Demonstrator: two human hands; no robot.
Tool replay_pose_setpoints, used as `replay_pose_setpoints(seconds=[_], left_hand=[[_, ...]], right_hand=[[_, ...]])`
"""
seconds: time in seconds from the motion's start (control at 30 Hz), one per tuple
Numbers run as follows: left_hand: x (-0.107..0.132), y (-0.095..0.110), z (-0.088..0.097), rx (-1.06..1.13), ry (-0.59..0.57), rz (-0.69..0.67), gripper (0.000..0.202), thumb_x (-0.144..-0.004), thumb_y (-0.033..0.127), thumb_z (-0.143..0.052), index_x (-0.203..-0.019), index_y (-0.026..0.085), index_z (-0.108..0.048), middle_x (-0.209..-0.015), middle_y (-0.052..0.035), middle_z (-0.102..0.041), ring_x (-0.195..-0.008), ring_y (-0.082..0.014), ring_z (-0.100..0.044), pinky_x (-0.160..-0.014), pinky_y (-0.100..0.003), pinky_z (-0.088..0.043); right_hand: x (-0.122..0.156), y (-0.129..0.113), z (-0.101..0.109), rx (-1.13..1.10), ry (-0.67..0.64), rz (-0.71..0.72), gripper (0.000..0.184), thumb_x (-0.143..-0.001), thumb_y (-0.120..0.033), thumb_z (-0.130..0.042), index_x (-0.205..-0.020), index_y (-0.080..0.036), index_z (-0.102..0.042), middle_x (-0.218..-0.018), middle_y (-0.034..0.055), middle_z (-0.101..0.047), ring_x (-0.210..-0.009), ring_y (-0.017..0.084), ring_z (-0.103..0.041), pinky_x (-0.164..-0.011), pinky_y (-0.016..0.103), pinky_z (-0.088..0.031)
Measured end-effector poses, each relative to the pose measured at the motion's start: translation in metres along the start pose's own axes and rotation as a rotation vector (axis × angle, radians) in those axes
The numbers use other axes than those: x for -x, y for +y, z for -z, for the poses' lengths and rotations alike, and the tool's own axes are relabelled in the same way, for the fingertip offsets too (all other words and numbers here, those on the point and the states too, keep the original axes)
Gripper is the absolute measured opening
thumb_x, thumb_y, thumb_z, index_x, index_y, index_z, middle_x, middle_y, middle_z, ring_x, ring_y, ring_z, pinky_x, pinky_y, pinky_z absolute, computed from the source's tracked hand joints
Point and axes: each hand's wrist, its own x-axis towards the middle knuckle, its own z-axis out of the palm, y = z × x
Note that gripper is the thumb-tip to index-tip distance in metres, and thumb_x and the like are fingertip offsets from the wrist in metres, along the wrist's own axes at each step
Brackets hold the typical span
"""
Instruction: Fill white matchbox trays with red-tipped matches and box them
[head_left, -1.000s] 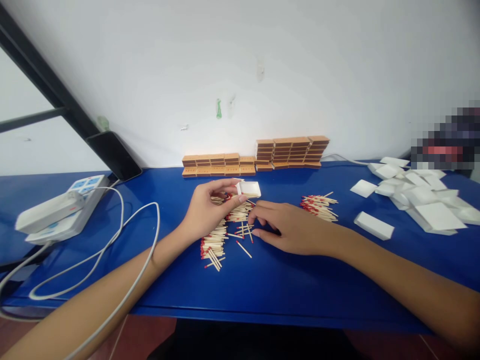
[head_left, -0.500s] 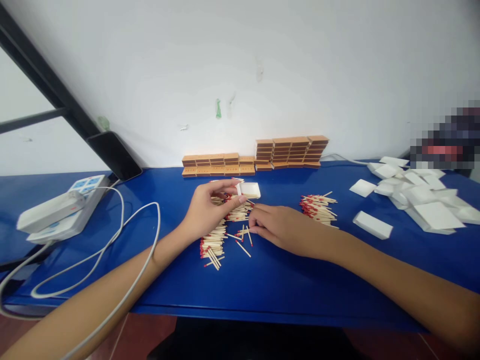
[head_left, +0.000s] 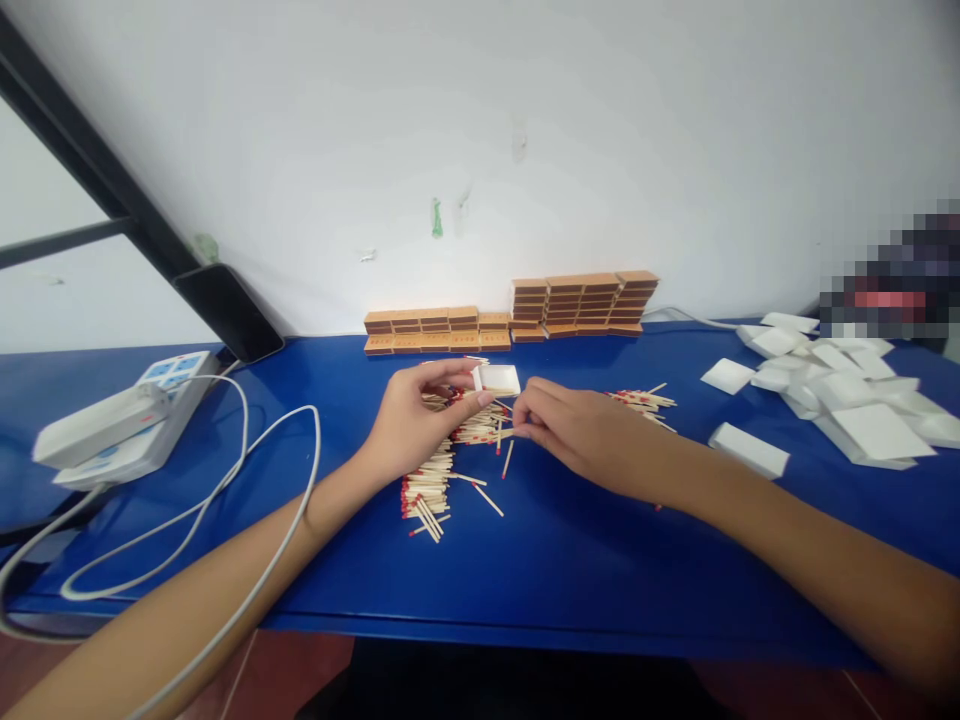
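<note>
My left hand (head_left: 416, 418) grips a small white matchbox tray (head_left: 502, 378) between thumb and fingers, with its open side tilted toward me. Just to the right, my right hand (head_left: 581, 432) is closed in a pinch, with matches (head_left: 503, 434) showing at its fingertips. Below my left hand lies a heap of red-tipped matches (head_left: 429, 485), partly covered by that hand. A few loose matches (head_left: 488, 499) are scattered beside it. Another match pile (head_left: 646, 400) lies behind my right hand, partly hidden by it.
Brown matchboxes (head_left: 581, 300) are stacked along the wall. White empty trays (head_left: 855, 385) are heaped at the right, with one tray (head_left: 748, 450) nearer. To the left are a power strip (head_left: 176, 375), a white cable (head_left: 319, 450) over my left forearm, and a black phone-like slab (head_left: 230, 310).
My right hand has moved slightly up and right, bringing matches off the loose group on the table. My left hand keeps the tray in place.
</note>
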Motion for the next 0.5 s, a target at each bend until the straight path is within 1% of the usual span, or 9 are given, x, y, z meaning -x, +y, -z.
replay_pose_setpoints(seconds=[0.17, 0.3, 0.5], left_hand=[[0.000, 0.000, 0.002, -0.112, 0.043, -0.048, 0.040, -0.084, 0.038, -0.087, -0.118, 0.019, -0.080, -0.107, -0.0096, -0.083, -0.099, -0.0255, -0.079, -0.091, -0.038, -0.062], [0.001, -0.002, 0.002, -0.190, 0.080, -0.092, 0.040, -0.083, 0.038, -0.087, -0.118, 0.020, -0.080, -0.107, -0.0095, -0.083, -0.099, -0.0249, -0.079, -0.093, -0.039, -0.062], [0.004, -0.003, 0.000, -0.169, 0.027, -0.118, 0.042, -0.083, 0.034, -0.088, -0.120, 0.020, -0.079, -0.110, -0.0095, -0.082, -0.097, -0.0231, -0.080, -0.091, -0.036, -0.064]], right_hand=[[0.000, 0.010, 0.010, 0.021, 0.067, -0.003, 0.020, -0.110, -0.033, -0.044, -0.100, -0.022, -0.056, -0.098, 0.0046, -0.063, -0.072, 0.018, -0.056, -0.067, 0.032, -0.041], [-0.001, 0.012, 0.017, 0.037, 0.137, 0.004, 0.020, -0.109, -0.033, -0.044, -0.100, -0.022, -0.057, -0.099, 0.0054, -0.062, -0.070, 0.017, -0.056, -0.066, 0.032, -0.041], [-0.002, 0.010, 0.018, 0.064, 0.232, -0.071, 0.017, -0.107, -0.031, -0.046, -0.098, -0.021, -0.057, -0.096, 0.0052, -0.062, -0.072, 0.018, -0.056, -0.065, 0.032, -0.041]])
